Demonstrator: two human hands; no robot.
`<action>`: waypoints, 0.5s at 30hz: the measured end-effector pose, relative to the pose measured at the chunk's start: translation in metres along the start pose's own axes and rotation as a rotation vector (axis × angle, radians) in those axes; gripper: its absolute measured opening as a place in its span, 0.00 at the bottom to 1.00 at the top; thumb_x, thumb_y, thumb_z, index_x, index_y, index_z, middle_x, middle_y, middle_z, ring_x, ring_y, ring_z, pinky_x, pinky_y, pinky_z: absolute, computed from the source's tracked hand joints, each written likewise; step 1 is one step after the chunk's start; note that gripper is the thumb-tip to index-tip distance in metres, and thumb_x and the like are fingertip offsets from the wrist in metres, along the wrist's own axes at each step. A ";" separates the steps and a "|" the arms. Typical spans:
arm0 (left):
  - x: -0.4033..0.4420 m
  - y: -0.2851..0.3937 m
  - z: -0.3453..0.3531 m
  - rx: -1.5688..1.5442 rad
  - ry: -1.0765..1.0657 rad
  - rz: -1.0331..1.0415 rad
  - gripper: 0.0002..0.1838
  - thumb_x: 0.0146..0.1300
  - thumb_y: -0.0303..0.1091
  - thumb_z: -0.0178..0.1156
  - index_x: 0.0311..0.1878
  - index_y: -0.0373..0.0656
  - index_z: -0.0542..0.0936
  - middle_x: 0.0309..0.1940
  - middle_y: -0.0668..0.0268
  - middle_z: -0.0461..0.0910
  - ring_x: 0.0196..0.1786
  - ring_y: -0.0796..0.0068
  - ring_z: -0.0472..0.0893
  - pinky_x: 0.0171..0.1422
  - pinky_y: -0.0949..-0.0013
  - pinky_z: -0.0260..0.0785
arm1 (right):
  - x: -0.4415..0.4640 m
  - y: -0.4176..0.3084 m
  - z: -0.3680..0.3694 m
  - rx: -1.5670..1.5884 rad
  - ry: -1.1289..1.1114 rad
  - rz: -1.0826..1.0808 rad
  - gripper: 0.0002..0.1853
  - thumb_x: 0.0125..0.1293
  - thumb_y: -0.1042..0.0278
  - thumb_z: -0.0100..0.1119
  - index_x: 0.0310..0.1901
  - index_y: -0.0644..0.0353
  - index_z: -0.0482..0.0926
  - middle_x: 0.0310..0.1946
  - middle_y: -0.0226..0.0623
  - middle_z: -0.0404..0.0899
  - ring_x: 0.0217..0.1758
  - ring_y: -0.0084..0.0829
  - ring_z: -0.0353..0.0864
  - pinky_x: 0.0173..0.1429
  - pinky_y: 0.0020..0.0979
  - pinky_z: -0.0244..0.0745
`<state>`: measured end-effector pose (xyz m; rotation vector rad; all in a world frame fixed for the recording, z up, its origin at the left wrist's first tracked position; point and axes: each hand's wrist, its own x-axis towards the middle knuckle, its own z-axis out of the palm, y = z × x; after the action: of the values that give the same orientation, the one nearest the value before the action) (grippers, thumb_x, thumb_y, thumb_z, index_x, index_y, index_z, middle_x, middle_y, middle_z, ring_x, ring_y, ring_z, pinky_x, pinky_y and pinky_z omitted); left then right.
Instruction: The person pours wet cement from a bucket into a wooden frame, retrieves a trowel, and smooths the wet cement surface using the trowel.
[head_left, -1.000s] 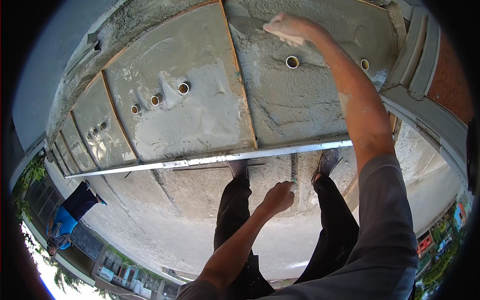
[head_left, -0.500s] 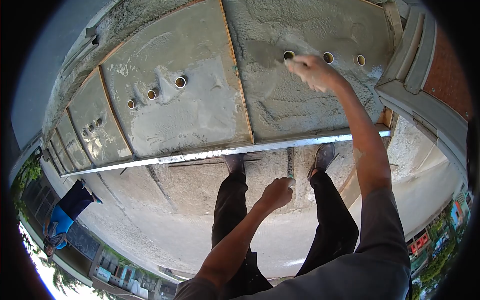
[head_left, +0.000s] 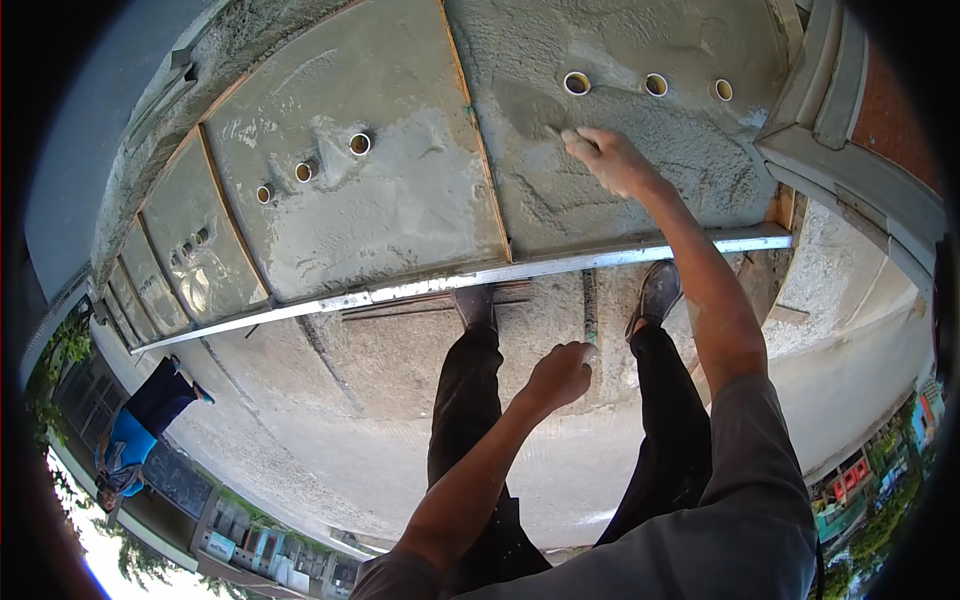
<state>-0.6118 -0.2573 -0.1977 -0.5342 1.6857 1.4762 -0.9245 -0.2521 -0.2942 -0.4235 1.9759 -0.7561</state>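
My right hand (head_left: 620, 165) reaches over the wet concrete (head_left: 640, 190) in the right-hand bay, its fingers wrapped round the handle of a trowel (head_left: 570, 138). The trowel's blade is hard to tell from the grey concrete, where a smooth patch (head_left: 525, 110) lies just beyond it. Three round pipe ends (head_left: 577, 83) stick up from the concrete past the hand. Down in front of my legs, my left hand (head_left: 560, 374) is closed. Something pale shows at its thumb side, too small to name.
A long metal edge form (head_left: 440, 291) runs along the concrete's near side, by my shoes (head_left: 656, 292). Wooden strips (head_left: 478, 150) divide the bays; more pipe ends (head_left: 360, 144) stand left. A low wall (head_left: 850, 200) borders the right. A person in blue (head_left: 130, 440) stands far left.
My right hand with the trowel has moved away from the pipe end and back toward me. The left hand has stayed closed and nearly in place. The view has shifted slightly.
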 end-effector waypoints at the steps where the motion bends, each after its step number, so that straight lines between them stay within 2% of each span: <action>1: 0.000 -0.006 0.006 0.009 0.029 0.018 0.20 0.62 0.25 0.50 0.56 0.36 0.82 0.53 0.43 0.82 0.57 0.43 0.80 0.65 0.51 0.71 | -0.003 0.038 0.015 -0.073 0.043 -0.134 0.24 0.74 0.45 0.55 0.55 0.58 0.81 0.26 0.37 0.80 0.22 0.31 0.79 0.29 0.35 0.76; 2: -0.002 -0.010 0.011 0.017 0.057 0.035 0.19 0.62 0.26 0.51 0.55 0.37 0.82 0.51 0.45 0.83 0.56 0.43 0.81 0.63 0.50 0.72 | -0.008 0.063 0.020 -0.144 0.087 -0.266 0.25 0.74 0.46 0.55 0.58 0.59 0.80 0.28 0.39 0.83 0.24 0.34 0.81 0.31 0.37 0.77; 5: -0.006 -0.008 0.011 0.048 0.021 0.004 0.19 0.62 0.26 0.51 0.55 0.37 0.82 0.52 0.45 0.82 0.56 0.43 0.80 0.64 0.50 0.72 | -0.057 0.079 0.013 -0.222 -0.027 -0.207 0.23 0.72 0.51 0.56 0.58 0.60 0.79 0.34 0.47 0.86 0.31 0.42 0.87 0.39 0.42 0.80; 8: -0.009 -0.001 0.008 0.077 -0.066 -0.028 0.23 0.62 0.24 0.48 0.60 0.33 0.80 0.59 0.42 0.80 0.64 0.46 0.77 0.70 0.55 0.68 | -0.093 0.047 0.021 -0.187 0.058 -0.108 0.19 0.72 0.54 0.55 0.56 0.58 0.80 0.35 0.49 0.86 0.34 0.48 0.88 0.39 0.46 0.80; 10: -0.005 -0.001 0.010 0.086 -0.075 -0.041 0.23 0.62 0.24 0.48 0.60 0.34 0.80 0.59 0.43 0.80 0.65 0.47 0.77 0.71 0.56 0.67 | -0.077 0.062 0.053 -0.312 0.297 -0.293 0.17 0.71 0.56 0.54 0.52 0.58 0.81 0.34 0.49 0.86 0.34 0.51 0.87 0.38 0.47 0.80; 12: -0.002 -0.008 0.013 0.088 -0.062 -0.054 0.24 0.62 0.24 0.48 0.60 0.34 0.80 0.60 0.44 0.80 0.66 0.48 0.77 0.74 0.57 0.66 | -0.059 0.067 0.077 -0.307 0.479 -0.347 0.15 0.73 0.54 0.51 0.48 0.55 0.79 0.31 0.54 0.84 0.33 0.54 0.86 0.38 0.51 0.82; 15: 0.000 -0.013 0.015 0.114 -0.076 -0.043 0.24 0.62 0.25 0.48 0.60 0.34 0.80 0.59 0.45 0.80 0.66 0.49 0.77 0.74 0.58 0.66 | -0.076 0.075 0.081 -0.327 0.508 -0.047 0.15 0.72 0.55 0.51 0.51 0.53 0.78 0.33 0.54 0.85 0.33 0.57 0.85 0.38 0.52 0.83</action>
<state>-0.5976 -0.2463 -0.2049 -0.4445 1.6776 1.3438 -0.8161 -0.1796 -0.3232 -0.5065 2.5917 -0.6081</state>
